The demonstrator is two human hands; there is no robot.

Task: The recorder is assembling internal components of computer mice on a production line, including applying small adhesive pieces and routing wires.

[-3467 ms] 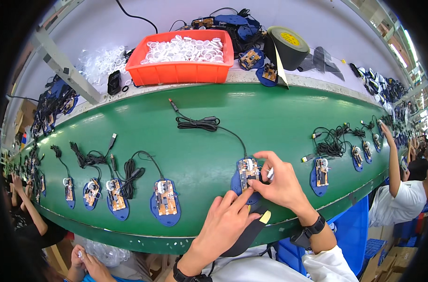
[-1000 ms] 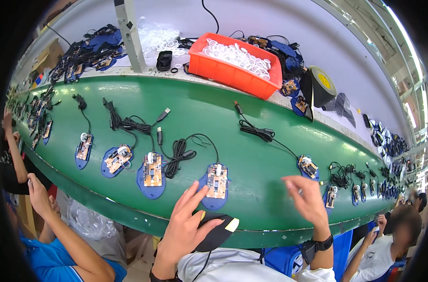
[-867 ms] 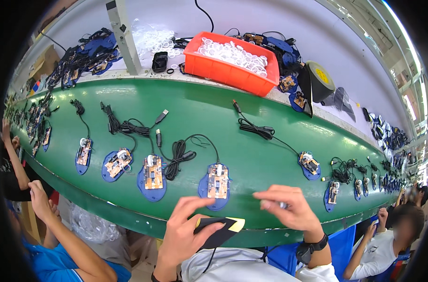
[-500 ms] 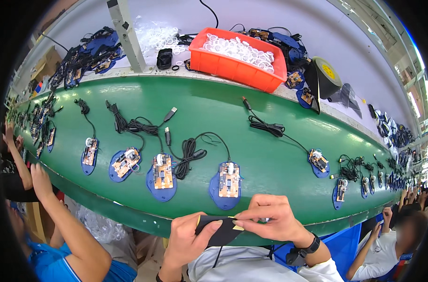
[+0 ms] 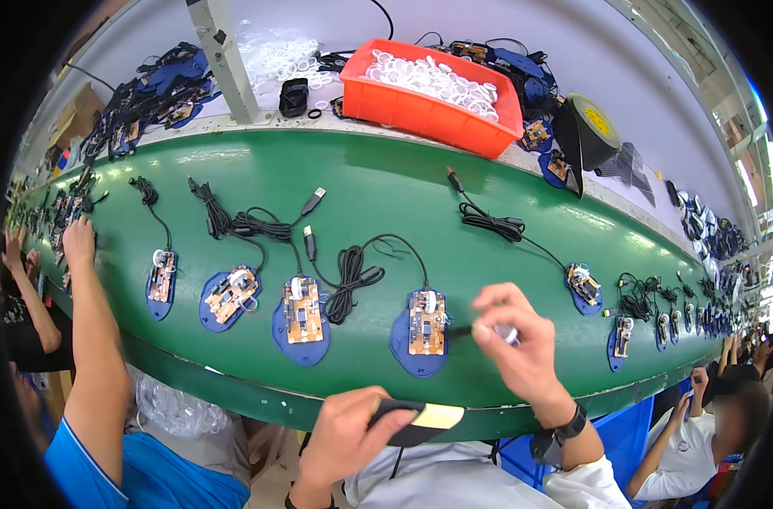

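My left hand is closed on a folded black sheet, with a pale yellow strip of backing showing at its right end. Over the belt, my right hand pinches a small black strip. A white ring-like piece also shows in its curled fingers. The strip's tip reaches the right edge of the nearest mouse base, a blue shell with an open circuit board and white scroll wheel. That base's coiled black cable lies to the left.
More mouse bases with cables lie along the green belt on both sides. An orange bin of white rings stands on the back ledge, with a black tape roll beside it. A co-worker's arm reaches over the belt at left.
My right hand has left the black sheet and moved up and forward with a small strip to the nearest mouse base. More yellow backing shows. The co-worker's left-side arm has reached forward.
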